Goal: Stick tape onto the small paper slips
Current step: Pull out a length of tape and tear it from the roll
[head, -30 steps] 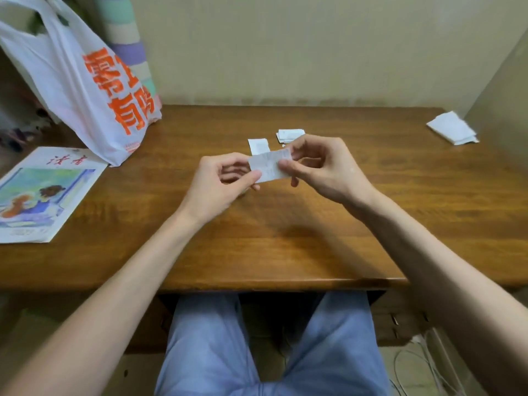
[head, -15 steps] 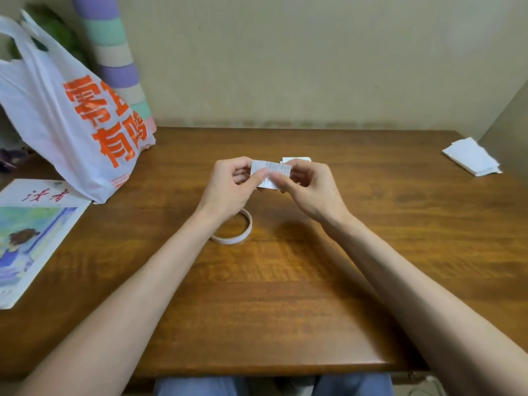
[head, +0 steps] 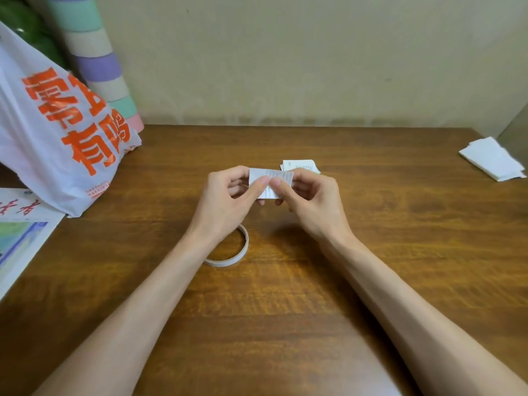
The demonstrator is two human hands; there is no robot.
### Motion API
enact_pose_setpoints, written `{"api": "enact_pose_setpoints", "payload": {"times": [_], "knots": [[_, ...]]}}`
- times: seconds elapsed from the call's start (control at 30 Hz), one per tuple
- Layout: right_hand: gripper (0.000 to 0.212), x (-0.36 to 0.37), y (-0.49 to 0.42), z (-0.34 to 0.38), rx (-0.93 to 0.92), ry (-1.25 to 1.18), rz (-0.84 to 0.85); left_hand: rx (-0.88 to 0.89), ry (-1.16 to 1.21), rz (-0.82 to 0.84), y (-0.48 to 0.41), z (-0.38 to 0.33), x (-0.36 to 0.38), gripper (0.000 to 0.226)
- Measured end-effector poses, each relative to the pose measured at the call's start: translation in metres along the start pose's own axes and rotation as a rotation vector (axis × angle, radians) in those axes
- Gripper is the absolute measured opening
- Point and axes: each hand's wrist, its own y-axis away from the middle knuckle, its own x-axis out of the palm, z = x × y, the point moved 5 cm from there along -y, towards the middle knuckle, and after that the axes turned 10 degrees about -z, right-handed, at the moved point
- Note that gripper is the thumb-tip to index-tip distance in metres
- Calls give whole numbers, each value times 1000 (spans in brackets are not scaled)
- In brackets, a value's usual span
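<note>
A small white paper slip [head: 275,178] with faint print is held above the wooden table [head: 285,295]. My left hand [head: 225,200] pinches its left part between thumb and fingers, and my right hand [head: 310,201] pinches its right part, the two thumbs almost meeting on its face. A thin white tape ring [head: 228,251] lies flat on the table under my left wrist, partly hidden by it. More small slips [head: 300,164] lie in a little pile just behind my right hand.
A white plastic bag with orange characters [head: 60,130] stands at the left, with a striped roll [head: 100,61] behind it. A picture book [head: 20,238] lies at the left edge. Folded white paper [head: 491,158] sits at the far right by the wall.
The view has tilted up and the hands with the slip now sit further from the table's front edge. The tape ring has come into view. Both thumbs have closed in on the slip's face.
</note>
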Motion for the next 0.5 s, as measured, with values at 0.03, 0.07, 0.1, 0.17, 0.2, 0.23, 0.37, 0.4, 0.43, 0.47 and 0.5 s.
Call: {"api": "enact_pose_setpoints", "payload": {"times": [0.03, 0.07, 0.1, 0.17, 0.2, 0.23, 0.37, 0.4, 0.43, 0.47, 0.5], "knots": [[9, 0, -1, -1, -5, 9, 10, 1, 6, 4, 0, 1, 1, 18], [9, -1, 0, -1, -7, 21, 19, 2, 11, 2, 1, 3, 1, 17], [9, -2, 0, -2, -5, 28, 19, 1, 17, -4, 1, 4, 2, 15], [12, -4, 1, -2, 0, 19, -7, 1, 28, -14, 2, 5, 4, 14], [12, -5, 1, -1, 0, 12, -23, 4, 28, -11, 2, 6, 5, 15], [13, -5, 1, -1, -5, 13, -30, 6, 24, -4, 3, 6, 6, 15], [14, -3, 2, -1, -52, 50, -32, -35, 26, 47, 4, 9, 9, 17], [14, -4, 2, -1, -54, 44, -34, -40, 25, 50, 4, 10, 9, 16], [14, -4, 3, 0, -49, 32, -32, -36, 23, 49, 4, 9, 8, 16], [13, -3, 4, 1, -39, 14, -29, -26, 19, 45, 4, 9, 7, 17], [13, -3, 4, 1, -29, -5, -28, -13, 15, 40, 4, 8, 6, 17]]}}
